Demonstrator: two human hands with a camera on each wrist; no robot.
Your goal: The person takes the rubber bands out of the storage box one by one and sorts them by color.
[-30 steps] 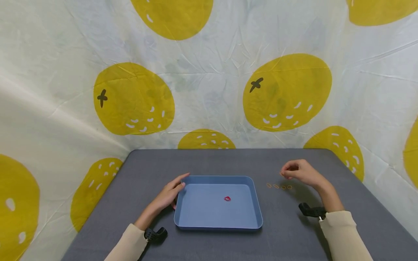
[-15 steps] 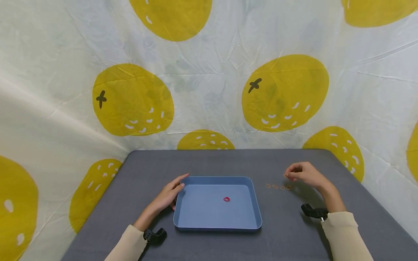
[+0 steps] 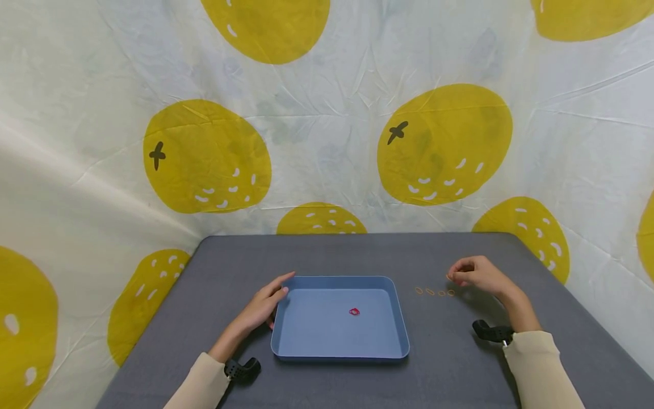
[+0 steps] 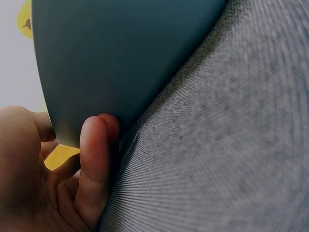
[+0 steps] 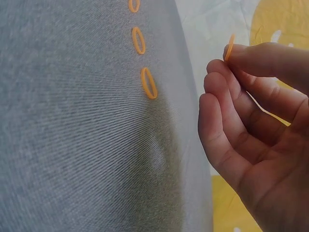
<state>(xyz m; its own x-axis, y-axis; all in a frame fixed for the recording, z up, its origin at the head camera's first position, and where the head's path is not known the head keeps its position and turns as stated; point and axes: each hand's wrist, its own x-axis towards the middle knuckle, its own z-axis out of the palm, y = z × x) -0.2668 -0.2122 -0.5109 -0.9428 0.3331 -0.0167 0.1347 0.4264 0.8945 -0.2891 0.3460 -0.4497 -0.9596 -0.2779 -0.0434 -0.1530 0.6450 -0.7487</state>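
A blue tray [image 3: 337,329] lies on the table, with a small clump of red bands [image 3: 354,312] inside it. My left hand [image 3: 263,304] holds the tray's left side, thumb at the rim and fingers against the outer wall [image 4: 111,63]. To the right of the tray, my right hand [image 3: 477,275] is raised above the table. Between thumb and forefinger it pinches a thin orange rubber band [image 5: 230,47]. Several more orange rubber bands [image 5: 148,83] lie in a row on the table below and left of that hand.
The grey cloth-covered table [image 3: 337,255] reaches back to a hanging white curtain [image 3: 327,159] with yellow fruit prints. Black wrist straps with camera mounts [image 3: 242,370] sit on both wrists.
My right hand has moved slightly right and down, toward the table, still pinching the orange rubber band. The left hand stays on the tray, and the head view shifts a little.
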